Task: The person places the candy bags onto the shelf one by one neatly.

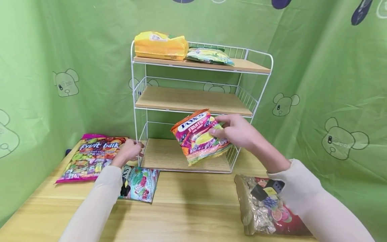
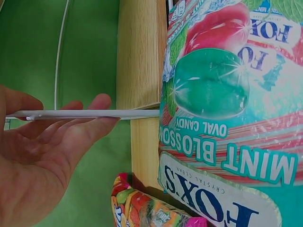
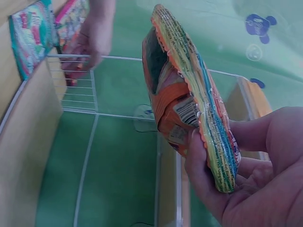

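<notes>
Your right hand point(image 1: 234, 131) pinches the FOX'S bag point(image 1: 196, 138) by its right side, near side of the rack point(image 1: 193, 99); printed top up, tilted left; long axis unclear. Orange top, purple-pink front. Your left hand point(image 1: 130, 150) holds the rack's left side.

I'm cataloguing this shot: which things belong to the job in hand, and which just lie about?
Apparently in the job:
Fox's Fruits bag, in the right hand
white rack, held by the left hand

Apparently lying about:
pink-edged bag
Mint Blossom bag
red-and-gold bag
yellow packet, green packet, both shelved
</notes>
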The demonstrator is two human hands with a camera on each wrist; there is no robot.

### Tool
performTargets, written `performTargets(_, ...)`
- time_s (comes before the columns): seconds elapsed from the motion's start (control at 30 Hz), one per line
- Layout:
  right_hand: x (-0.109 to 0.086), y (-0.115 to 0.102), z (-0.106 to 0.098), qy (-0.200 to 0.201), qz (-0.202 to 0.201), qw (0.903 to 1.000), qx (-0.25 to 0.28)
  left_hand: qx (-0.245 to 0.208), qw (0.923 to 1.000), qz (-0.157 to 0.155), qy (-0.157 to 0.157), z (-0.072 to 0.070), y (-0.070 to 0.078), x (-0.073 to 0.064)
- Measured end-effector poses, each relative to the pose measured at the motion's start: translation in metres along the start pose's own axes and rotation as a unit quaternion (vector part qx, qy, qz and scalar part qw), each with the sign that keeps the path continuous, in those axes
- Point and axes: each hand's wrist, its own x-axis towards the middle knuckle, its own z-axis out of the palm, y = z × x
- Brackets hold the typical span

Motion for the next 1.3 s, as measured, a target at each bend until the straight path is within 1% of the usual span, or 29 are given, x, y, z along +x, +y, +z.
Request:
performTargets(0.17, -0.004, -0.009, -0.02, 0.012, 0.014, 0.9997, 0.017, 0.004, 1.0, -0.004, -0.002, 0.0, -0.001, 0.001)
performTargets(0.43, -0.004, -0.027, -0.053, 0.037, 0.033, 0.9979, 0.042, 0.004, 1.0, -0.005, 0.003, 0.001, -0.001, 0.001)
performTargets(0.53, -0.005, -0.033, -0.066, 0.05, 0.03, 0.9972, 0.047, 0.003, 1.0, -0.006, 0.003, 0.001, -0.001, 0.0)
performTargets(0.63, -0.006, -0.038, -0.078, 0.063, 0.011, 0.9963, 0.058, 0.003, 1.0, -0.007, 0.004, 0.0, -0.001, 0.0)
performTargets(0.73, -0.008, -0.041, -0.088, 0.076, 0.001, 0.9942, 0.076, 0.004, 1.0, -0.006, 0.001, -0.001, -0.001, -0.001)
performTargets(0.8, -0.009, -0.043, -0.094, 0.085, 0.007, 0.9924, 0.088, 0.003, 1.0, -0.006, 0.0, -0.001, -0.001, -0.001)
performTargets(0.93, -0.008, -0.044, -0.104, 0.107, 0.034, 0.9862, 0.122, 0.003, 1.0, -0.006, -0.002, -0.001, -0.001, -0.001)
performTargets(1.03, -0.004, -0.046, -0.109, 0.129, 0.042, 0.9772, 0.163, 0.004, 1.0, -0.005, 0.0, -0.001, -0.002, -0.002)
performTargets(1.1, -0.002, -0.049, -0.114, 0.144, 0.045, 0.9682, 0.199, 0.003, 1.0, -0.003, 0.0, -0.002, -0.003, -0.002)
performTargets(1.2, 0.002, -0.051, -0.121, 0.165, 0.049, 0.9467, 0.272, 0.001, 1.0, -0.002, 0.0, -0.002, -0.003, -0.002)
performTargets(1.27, 0.007, -0.051, -0.127, 0.176, 0.051, 0.9267, 0.328, 0.0, 1.0, -0.001, 0.0, -0.003, -0.003, -0.002)
performTargets(1.3, 0.01, -0.05, -0.13, 0.182, 0.056, 0.9179, 0.348, 0.0, 1.0, 0.0, 0.001, -0.003, -0.003, -0.002)
